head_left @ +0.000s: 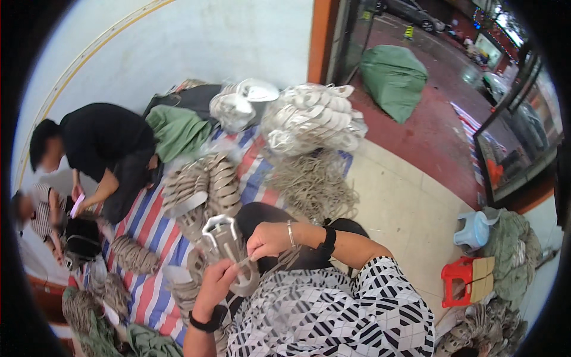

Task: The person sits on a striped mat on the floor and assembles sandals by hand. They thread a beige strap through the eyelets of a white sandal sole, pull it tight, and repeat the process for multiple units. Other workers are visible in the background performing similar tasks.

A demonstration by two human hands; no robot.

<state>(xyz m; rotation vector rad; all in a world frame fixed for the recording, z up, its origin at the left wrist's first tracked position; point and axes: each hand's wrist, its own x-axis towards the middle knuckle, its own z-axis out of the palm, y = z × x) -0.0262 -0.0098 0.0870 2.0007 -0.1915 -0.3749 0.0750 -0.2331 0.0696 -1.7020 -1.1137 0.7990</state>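
A beige shoe upper (223, 239) with a pale rim around its opening rests at my lap. My left hand (219, 278) is closed at its near side, fingers pinching one end of a short stretch of beige shoelace (244, 262). Just to the right, my right hand (269, 239) pinches the same lace between thumb and fingers. More lace hangs below my right wrist. Stacked beige shoe uppers (189, 183) lie beyond the one at my lap, and a heap of loose laces (314, 185) spreads past my knees.
A striped red, white and blue sheet (156, 250) covers the floor to the left, where two people sit. Plastic-wrapped uppers (315, 119) stand ahead. A green sack (392, 80) sits by the doorway. At the right are a blue stool (473, 231) and a red stool (455, 282).
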